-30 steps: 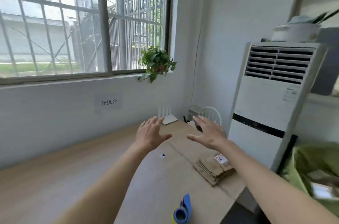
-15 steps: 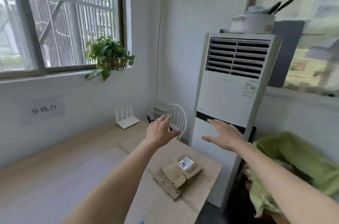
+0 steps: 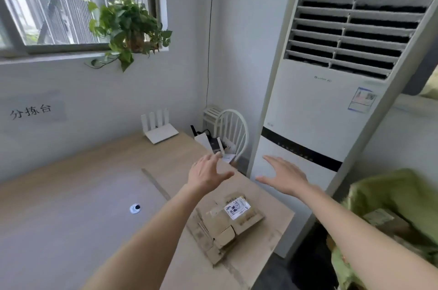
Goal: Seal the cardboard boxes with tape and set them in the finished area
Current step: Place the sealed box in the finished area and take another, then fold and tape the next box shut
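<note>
A stack of flattened cardboard boxes (image 3: pixel 225 225) lies near the right end of the wooden table (image 3: pixel 71 206); the top one carries a white printed label. Above and beyond the stack, my left hand (image 3: pixel 206 173) is held out in the air with fingers spread and holds nothing. A little to its right, my right hand (image 3: pixel 282 174) is stretched out too, fingers straight, in front of the air conditioner. Neither hand touches the cardboard. No tape dispenser is in view.
A tall white air conditioner (image 3: pixel 331 100) stands just past the table's right end. A white router (image 3: pixel 158 130) and a white chair (image 3: pixel 233 133) are at the far corner. A green bag (image 3: pixel 391 206) with cardboard sits at the right. A plant (image 3: pixel 128 26) hangs from the windowsill.
My view has swung right and down, so the tape dispenser has left the frame and the cardboard stack is nearer the centre. Both hands stay raised and empty, now lower toward the stack.
</note>
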Tool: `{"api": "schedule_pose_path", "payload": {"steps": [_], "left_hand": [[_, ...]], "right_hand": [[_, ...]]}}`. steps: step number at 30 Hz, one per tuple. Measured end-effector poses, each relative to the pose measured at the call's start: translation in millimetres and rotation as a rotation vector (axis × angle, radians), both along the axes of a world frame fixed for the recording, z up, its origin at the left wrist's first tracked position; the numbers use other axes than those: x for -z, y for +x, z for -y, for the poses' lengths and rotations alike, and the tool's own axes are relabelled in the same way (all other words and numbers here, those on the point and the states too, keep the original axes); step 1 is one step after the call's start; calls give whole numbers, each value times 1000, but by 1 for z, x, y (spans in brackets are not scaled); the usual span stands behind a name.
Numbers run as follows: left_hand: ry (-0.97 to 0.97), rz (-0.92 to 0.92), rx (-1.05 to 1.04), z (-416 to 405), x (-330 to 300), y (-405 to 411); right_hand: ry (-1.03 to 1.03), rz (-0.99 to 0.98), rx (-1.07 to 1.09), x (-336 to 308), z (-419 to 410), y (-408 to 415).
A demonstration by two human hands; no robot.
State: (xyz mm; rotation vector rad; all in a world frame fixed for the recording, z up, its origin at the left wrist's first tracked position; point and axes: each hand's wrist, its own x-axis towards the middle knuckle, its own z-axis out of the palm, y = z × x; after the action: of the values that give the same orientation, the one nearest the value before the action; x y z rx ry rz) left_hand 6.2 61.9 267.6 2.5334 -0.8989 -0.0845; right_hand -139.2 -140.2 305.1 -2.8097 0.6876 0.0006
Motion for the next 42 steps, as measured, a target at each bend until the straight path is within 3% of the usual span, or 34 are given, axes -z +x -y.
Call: {"api": "schedule_pose_path", "payload": {"steps": [11,18,26,32,37,42], "left_hand": [[154,-414,-342,58,210,51],[139,-612,-521,104,306,42],[29,-697,-763,129,354,35],[-237,-742,-955,132,345,34],[-513,-717,-831,102,314,23],[-547,-565,-696,42,273,-6]], "right_hand": [[393,-267,-166,245,90,120],[445,-350,-165,346,143,153],[614,-278,-123,383,153,168],[653,-157,-121,366,141,172],[748,-75,-214,333,121,171],[852,-34,-254,297,78,155]]}}
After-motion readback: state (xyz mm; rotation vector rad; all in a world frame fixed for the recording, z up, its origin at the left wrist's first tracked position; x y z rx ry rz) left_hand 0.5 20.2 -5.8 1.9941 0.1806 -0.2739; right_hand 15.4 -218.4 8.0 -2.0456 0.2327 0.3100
